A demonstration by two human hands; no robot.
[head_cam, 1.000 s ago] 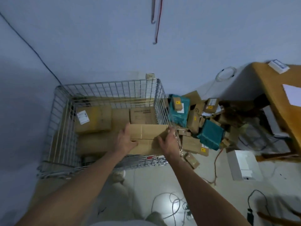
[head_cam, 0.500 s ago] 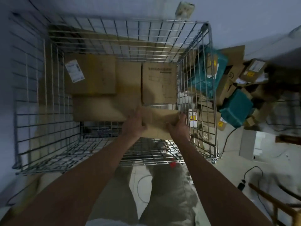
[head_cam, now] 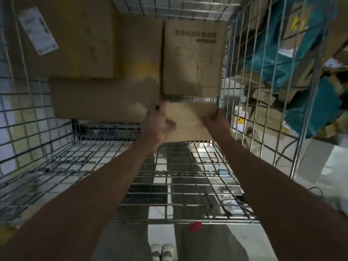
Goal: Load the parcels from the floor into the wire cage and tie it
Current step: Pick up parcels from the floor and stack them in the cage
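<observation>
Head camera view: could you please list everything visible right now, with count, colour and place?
held box: one, pale brown, low inside the cage, near right corner
stacked boxes: three, brown, on the cage's far side; one bears a white label
wire cage: one, silver, around the boxes
parcel pile: many, brown and teal, on the floor beyond the cage's right wall
white box: one, on the floor at right
left hand: grip on the held box's left edge
right hand: grip on its right edge
</observation>
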